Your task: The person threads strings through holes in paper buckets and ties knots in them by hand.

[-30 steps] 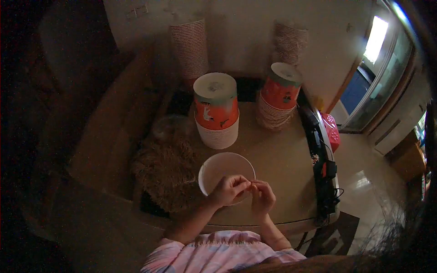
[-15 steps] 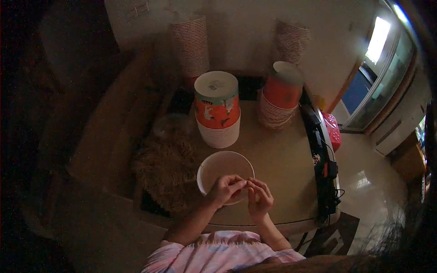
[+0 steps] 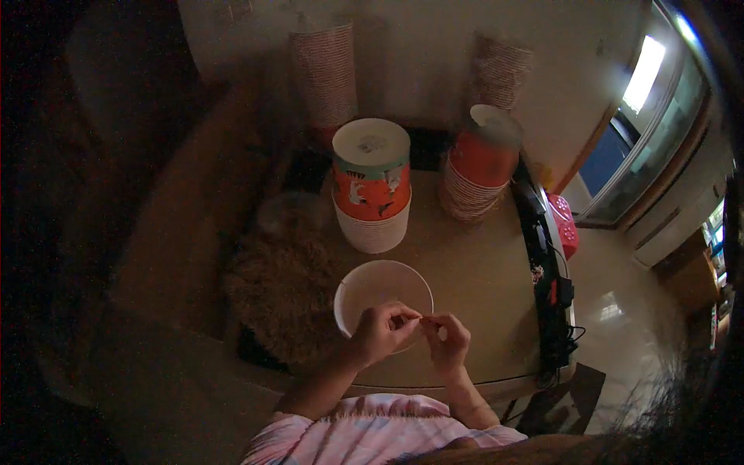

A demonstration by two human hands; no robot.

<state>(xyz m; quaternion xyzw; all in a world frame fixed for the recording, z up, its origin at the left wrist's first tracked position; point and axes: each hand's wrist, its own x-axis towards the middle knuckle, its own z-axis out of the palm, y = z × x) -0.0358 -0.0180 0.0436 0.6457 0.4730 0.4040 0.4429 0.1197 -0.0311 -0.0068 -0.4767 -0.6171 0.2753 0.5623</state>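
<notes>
A white round paper tub (image 3: 372, 283) stands with its mouth up near the front edge of the table. Over its right-hand rim my left hand (image 3: 384, 332) is closed in a pinch. My right hand (image 3: 448, 339) pinches too, its fingertips meeting the left ones. Whatever sits between the fingertips is too small to make out. Left of the tub lies a shaggy brown heap of what looks like strands (image 3: 283, 291). Behind it rises a stack of nested tubs (image 3: 373, 198), upside down, the top one orange and green with animal figures.
Another stack of orange tubs (image 3: 479, 178) stands at the back right. Two tall stacks, one left (image 3: 325, 77) and one right (image 3: 504, 74), rise by the wall. Black cables and a plug box (image 3: 564, 292) run along the right table edge, with a red patterned container (image 3: 563, 225) beyond.
Both hands stay over the tub's rim, fingertips together. My right hand's fingers have curled in more, and the left has turned slightly.
</notes>
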